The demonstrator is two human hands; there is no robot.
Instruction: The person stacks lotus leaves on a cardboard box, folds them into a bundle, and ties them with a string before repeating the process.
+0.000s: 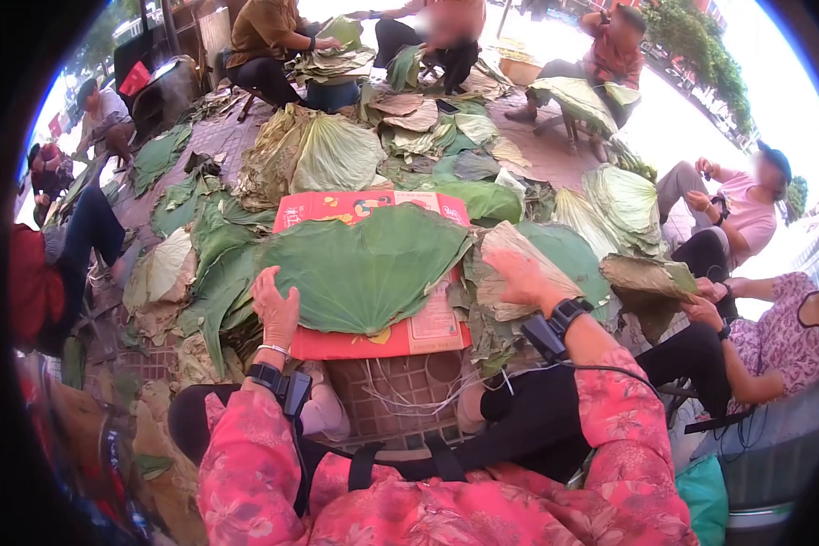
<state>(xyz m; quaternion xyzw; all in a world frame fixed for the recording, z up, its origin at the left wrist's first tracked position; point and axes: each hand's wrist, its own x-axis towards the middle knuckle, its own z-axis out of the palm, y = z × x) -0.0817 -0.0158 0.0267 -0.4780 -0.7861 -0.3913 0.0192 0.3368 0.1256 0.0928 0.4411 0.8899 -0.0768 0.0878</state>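
Observation:
A large green lotus leaf [373,264], folded into a half-round, lies across a red printed cardboard box [314,346] in front of me. My left hand [275,305] is at the leaf's left edge, thumb and fingers apart. Over on the right, my right hand [522,278] reaches across a pale dried leaf [505,241] with its fingers stretched out. That dried leaf rests on a pile beside the box, next to another green leaf [569,259]. Drooping green leaves [223,296] hang to the left of my left hand.
Heaps of lotus leaves [328,150] cover the paved ground beyond the box. Several people sit around, some handling leaves, including a person in a patterned top [773,341] close on my right. White string [400,396] lies below the box, between my feet.

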